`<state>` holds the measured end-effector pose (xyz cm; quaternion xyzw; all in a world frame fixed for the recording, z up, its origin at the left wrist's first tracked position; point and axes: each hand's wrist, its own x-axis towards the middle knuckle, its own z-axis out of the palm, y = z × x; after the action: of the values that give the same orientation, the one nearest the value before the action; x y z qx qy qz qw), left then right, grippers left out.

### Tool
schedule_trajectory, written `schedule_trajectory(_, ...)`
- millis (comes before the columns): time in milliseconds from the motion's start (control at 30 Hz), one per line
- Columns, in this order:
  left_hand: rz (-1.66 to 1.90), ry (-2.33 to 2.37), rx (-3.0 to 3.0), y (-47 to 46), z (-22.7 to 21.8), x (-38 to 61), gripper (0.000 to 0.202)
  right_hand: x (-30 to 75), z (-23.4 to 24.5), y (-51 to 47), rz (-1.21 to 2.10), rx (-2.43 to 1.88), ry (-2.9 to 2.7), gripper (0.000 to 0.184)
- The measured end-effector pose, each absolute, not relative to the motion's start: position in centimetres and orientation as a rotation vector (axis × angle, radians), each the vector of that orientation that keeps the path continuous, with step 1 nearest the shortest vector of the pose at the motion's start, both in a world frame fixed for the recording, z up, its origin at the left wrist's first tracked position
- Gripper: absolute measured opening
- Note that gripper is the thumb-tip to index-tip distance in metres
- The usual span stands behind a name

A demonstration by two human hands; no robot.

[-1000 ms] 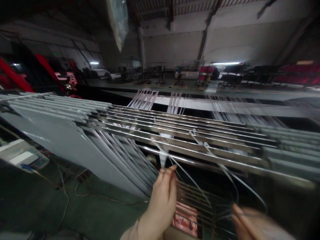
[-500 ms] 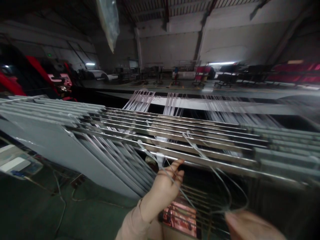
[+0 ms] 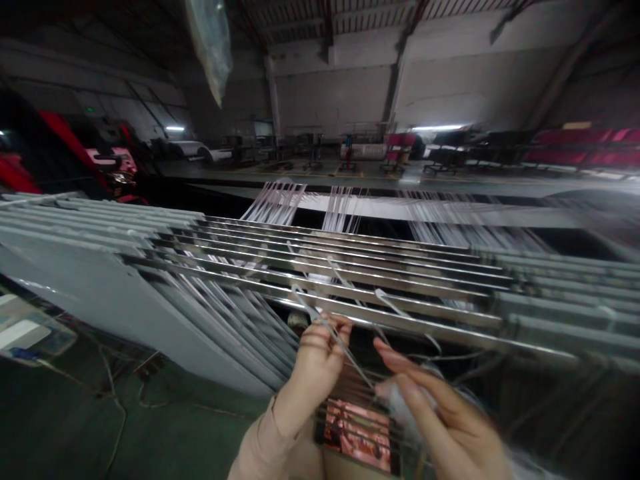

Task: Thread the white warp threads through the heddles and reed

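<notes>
My left hand (image 3: 320,353) is at the front metal bar (image 3: 360,319) of a row of parallel bars, fingers bent and pinched together around a pale thread (image 3: 353,360). That thread runs from a looped end over the bar down toward my right hand. My right hand (image 3: 445,420), lower and to the right, is partly smeared by motion. Its thumb and fingers close on a whitish bundle of thread (image 3: 407,403). Another looped white strand (image 3: 395,303) hangs over the bars just above it.
Thin grey plates (image 3: 100,267) hang packed on the bars at left, with more grey pieces (image 3: 565,320) at right. White warp threads (image 3: 280,200) stretch behind. A lit reddish screen (image 3: 357,437) is below my hands. A clear plastic bag (image 3: 213,47) hangs above; cables (image 3: 120,413) lie on the floor.
My right hand has moved up and left, closer to my left hand, and more of it shows. My left hand has shifted slightly left. The looped strands on the bars have changed position.
</notes>
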<state>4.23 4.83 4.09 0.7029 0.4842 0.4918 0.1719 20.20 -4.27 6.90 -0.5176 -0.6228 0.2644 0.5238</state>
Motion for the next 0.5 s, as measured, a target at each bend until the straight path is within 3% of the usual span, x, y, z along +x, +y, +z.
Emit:
schedule_trajectory(100,1.423,1.299,1.919,3.4,4.8,2.4,0.020,18.3,6.4,-3.0,0.277,-1.187,-1.612,0.028)
schedule_trajectory(167,1.375,1.204,1.799,1.9,5.5,1.2,0.021,17.3,6.3,-2.3,0.216,-1.181,-1.689,0.027)
schedule_trajectory(400,1.065,1.046,2.005,-1.7,7.1,0.2,0.020,16.3,7.3,-0.8,0.547,-1.318,-1.735,0.026)
schedule_trajectory(500,1.108,1.208,1.948,-1.8,5.9,0.5,0.021,17.0,7.0,-1.1,0.510,-1.280,-1.692,0.018)
